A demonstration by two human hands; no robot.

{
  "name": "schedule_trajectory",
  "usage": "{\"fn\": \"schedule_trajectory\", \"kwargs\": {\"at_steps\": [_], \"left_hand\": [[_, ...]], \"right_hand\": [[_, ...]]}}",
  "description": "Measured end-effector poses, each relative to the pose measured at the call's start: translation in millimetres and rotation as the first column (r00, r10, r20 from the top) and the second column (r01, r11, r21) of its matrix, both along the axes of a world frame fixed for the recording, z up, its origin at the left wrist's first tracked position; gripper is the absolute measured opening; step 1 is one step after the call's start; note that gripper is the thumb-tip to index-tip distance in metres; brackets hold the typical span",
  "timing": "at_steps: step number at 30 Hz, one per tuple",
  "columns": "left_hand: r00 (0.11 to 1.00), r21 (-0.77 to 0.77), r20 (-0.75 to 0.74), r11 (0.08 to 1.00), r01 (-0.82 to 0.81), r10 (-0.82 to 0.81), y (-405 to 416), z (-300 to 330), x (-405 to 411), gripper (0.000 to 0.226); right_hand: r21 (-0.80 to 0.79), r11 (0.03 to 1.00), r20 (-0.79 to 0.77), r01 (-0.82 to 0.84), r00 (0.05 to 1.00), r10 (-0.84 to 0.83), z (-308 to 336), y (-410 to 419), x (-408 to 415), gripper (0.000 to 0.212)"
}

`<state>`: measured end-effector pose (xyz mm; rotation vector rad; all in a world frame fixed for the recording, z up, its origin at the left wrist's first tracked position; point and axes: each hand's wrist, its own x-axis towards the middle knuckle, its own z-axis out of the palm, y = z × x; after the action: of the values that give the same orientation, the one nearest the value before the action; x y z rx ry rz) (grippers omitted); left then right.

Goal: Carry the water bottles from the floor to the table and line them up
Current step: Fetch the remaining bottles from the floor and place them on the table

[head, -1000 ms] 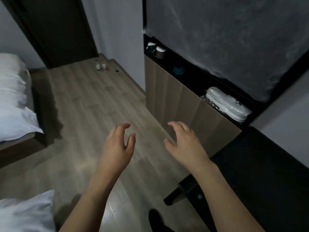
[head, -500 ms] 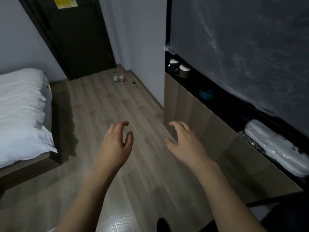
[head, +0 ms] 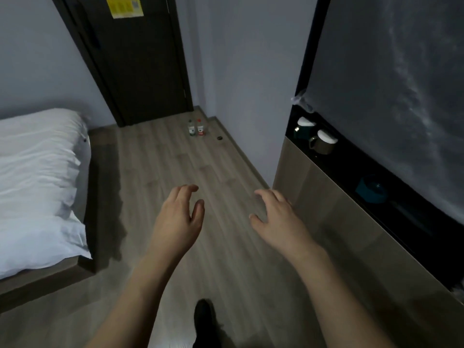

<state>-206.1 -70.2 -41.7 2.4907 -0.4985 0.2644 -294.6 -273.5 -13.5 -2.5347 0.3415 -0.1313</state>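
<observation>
Currently both water bottles (head: 195, 127) stand on the floor (head: 155, 177) by the door (head: 140, 59), well ahead of each empty, loosely curled grip: left hand (head: 177, 222), right hand (head: 278, 219). Apparently none delivered; no table visible.

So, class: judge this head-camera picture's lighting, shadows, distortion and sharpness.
Head view: dim, bluish light; the door frame leans and bows from the wide-angle lens; a dark shadow lies on the floor beside the bed; the far bottles are too small to read; both hands look fairly sharp.
</observation>
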Motion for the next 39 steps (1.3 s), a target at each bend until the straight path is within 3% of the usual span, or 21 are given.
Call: {"fn": "schedule_trajectory", "kwargs": {"at_steps": [8,15,22,30,39], "left_hand": [[0.998,-0.013,0.055,1.0,-0.012,0.013,43.9,27.1,171.9,0.036],[1.0,-0.002,0.008,1.0,-0.026,0.026,61.2,26.8,268.9,0.037],[0.999,0.018,-0.029,0.999,-0.031,0.031,44.6,8.4,385.6,0.037],[0.999,0.041,0.026,0.998,-0.048,0.047,17.8,39.9,554.2,0.039],[0.994,0.042,-0.009,0.993,-0.111,0.112,25.3,30.5,706.4,0.04]], "right_hand": [[-0.045,0.998,0.035,-0.05,0.998,0.052,29.2,44.3,181.7,0.055],[-0.047,0.997,-0.016,-0.056,0.998,0.055,23.3,50.3,283.4,0.055],[-0.047,0.996,-0.048,-0.078,0.996,0.075,2.6,35.1,404.2,0.054],[-0.023,0.995,0.04,-0.096,0.995,0.097,19.7,3.8,577.2,0.055],[-0.023,0.99,0.01,-0.137,0.99,0.137,14.2,1.0,733.9,0.055]]}}
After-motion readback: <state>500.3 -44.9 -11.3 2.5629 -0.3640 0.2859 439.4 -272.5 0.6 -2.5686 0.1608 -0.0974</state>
